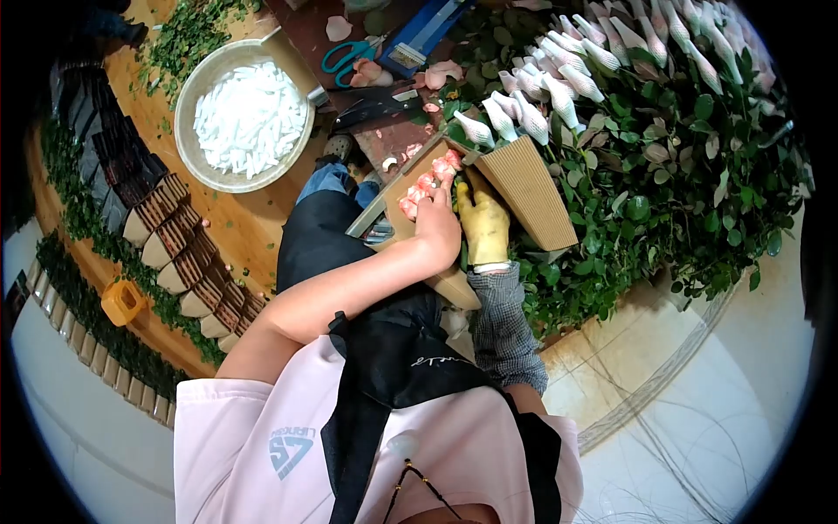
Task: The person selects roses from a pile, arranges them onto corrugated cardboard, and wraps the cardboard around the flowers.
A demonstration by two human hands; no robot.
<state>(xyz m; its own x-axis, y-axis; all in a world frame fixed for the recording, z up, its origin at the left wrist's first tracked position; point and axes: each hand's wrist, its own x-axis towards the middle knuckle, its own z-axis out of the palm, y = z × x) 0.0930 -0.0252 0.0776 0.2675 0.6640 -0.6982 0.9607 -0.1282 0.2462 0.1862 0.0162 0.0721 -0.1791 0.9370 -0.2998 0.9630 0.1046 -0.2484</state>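
Note:
A corrugated cardboard wrapper (528,194) lies spread over my lap, with a row of pink-and-white rose heads (425,185) along its inner side. My bare left hand (439,229) rests on the lower roses, its fingers stretched over the blooms. To its right, my right hand (485,225) wears a yellow glove and lies against the inside of the cardboard. The gloved fingers are apart, and their tips are partly shaded by the raised flap. Beneath my left wrist, the lower part of the wrapper is partly hidden.
At right, a large heap of leafy stems (628,201) carries buds in white net sleeves (559,96). A round tub (182,122) of white pieces stands at left. Teal scissors (340,59) and a blue tool (423,39) lie ahead. Several wrapped bundles (179,236) line the left side near a yellow container (123,302).

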